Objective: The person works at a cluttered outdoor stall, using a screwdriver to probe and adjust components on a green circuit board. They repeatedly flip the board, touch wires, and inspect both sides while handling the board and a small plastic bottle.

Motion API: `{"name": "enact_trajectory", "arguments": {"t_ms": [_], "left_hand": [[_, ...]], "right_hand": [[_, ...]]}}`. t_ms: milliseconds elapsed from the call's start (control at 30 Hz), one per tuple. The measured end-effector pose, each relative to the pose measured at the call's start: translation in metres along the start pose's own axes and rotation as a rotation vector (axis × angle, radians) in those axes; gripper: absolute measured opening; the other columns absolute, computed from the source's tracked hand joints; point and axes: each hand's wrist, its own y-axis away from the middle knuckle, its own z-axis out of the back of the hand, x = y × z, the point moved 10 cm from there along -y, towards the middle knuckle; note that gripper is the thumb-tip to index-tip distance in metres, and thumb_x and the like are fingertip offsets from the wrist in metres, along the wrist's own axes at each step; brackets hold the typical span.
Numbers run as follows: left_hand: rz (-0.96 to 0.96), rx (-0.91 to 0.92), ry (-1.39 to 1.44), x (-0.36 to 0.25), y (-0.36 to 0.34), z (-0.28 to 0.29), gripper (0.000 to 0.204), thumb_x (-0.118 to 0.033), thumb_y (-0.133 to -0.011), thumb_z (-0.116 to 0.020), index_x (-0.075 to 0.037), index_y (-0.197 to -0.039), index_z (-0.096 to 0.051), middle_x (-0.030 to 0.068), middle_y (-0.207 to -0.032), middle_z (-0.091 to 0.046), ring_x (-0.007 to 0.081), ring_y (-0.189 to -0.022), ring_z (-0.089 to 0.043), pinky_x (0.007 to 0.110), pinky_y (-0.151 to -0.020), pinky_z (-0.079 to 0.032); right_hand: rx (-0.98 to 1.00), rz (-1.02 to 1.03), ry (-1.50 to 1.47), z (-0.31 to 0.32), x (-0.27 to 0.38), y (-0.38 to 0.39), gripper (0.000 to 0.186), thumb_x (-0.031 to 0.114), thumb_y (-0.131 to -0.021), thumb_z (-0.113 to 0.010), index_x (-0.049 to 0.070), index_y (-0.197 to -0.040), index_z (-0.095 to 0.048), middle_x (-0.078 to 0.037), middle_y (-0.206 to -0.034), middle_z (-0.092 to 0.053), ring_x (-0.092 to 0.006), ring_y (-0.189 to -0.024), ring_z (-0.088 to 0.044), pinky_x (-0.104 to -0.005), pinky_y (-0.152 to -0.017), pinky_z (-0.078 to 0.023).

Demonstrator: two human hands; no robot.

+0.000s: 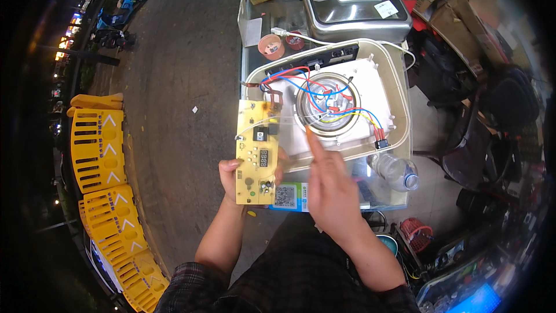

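Observation:
My left hand (229,184) grips a yellow circuit board (246,168) upright at its lower part, thumb on the left edge. The board carries a small digit display, buttons and a black relay, with a darkened patch near its top. My right hand (333,188) has its index finger stretched toward the round metal heating unit (301,110), the other fingers curled in, with no held thing visible. This unit sits in an upturned cream appliance housing (399,130). Red, blue and yellow wires run inside, and a thin white wire reaches the board.
The housing rests on a glass-topped counter (397,198). Behind it stands a steel pot with a glass lid (353,8), beside two small cups (271,47). A plastic bottle (399,174) lies at the near right. Yellow barriers (92,150) stand far left.

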Motion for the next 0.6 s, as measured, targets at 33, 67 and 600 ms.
{"name": "enact_trajectory", "arguments": {"t_ms": [33, 67, 600], "left_hand": [[-0.002, -0.069, -0.035, -0.002, 0.001, 0.008, 0.098, -0.056, -0.087, -0.057, 0.011, -0.158, -0.045, 0.0344, -0.133, -0.066, 0.036, -0.085, -0.072, 0.044, -0.072, -0.062], [-0.011, -0.118, -0.058, -0.006, 0.002, 0.013, 0.098, -0.056, -0.089, -0.055, 0.01, -0.16, -0.044, 0.0347, -0.135, -0.065, 0.0361, -0.085, -0.072, 0.044, -0.072, -0.062], [0.198, -0.115, -0.263, -0.063, 0.002, 0.026, 0.07, -0.03, -0.11, -0.044, 0.011, -0.165, -0.04, 0.0352, -0.156, -0.06, 0.0503, -0.126, -0.074, 0.057, -0.097, -0.069]], "right_hand": [[-0.08, 0.044, -0.003, 0.012, 0.003, 0.003, 0.062, -0.007, -0.103, -0.062, -0.003, -0.164, -0.053, -0.023, -0.115, -0.07, -0.0358, -0.091, -0.071, -0.0423, -0.082, -0.061], [-0.164, 0.06, -0.032, 0.026, 0.003, 0.009, 0.061, -0.008, -0.102, -0.063, -0.005, -0.163, -0.054, -0.023, -0.116, -0.071, -0.0334, -0.091, -0.072, -0.0417, -0.08, -0.062], [0.267, -0.068, 0.025, 0.042, -0.043, 0.163, 0.03, 0.006, -0.094, -0.08, 0.003, -0.122, -0.067, -0.012, -0.095, -0.068, -0.0336, -0.08, -0.07, -0.0448, -0.068, -0.059]]}}
